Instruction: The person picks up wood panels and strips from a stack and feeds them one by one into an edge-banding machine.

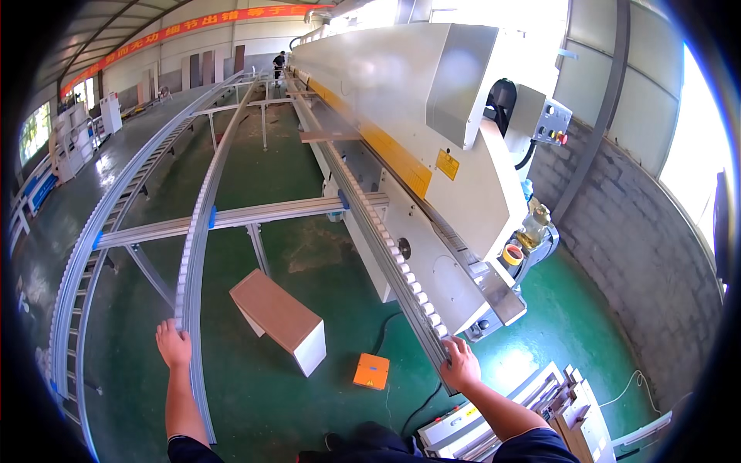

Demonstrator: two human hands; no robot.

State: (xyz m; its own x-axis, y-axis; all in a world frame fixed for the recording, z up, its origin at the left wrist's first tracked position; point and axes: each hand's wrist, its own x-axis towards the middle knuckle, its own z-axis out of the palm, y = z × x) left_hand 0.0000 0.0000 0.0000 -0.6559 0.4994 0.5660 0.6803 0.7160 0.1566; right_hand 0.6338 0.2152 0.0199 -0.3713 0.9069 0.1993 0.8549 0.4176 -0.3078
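Observation:
My left hand (174, 345) rests at the near part of the middle roller rail (197, 309), thumb on its edge and fingers slightly apart. On the right, my right hand (461, 365) is closed round the near end of another roller rail (390, 262), which has a row of white rollers and runs along the machine. Between the rails, on the green floor, lies a box-shaped piece with a brown top and white side (279, 312). An orange box (371, 371) sits to its right.
A long white machine (370, 69) with a yellow strip fills the right side. Its control panel (552, 122) faces the block wall. A metal crossbar (262, 214) joins the rails. Machine parts (532, 401) stand at lower right. Far off, a person (279, 65) stands by the rails.

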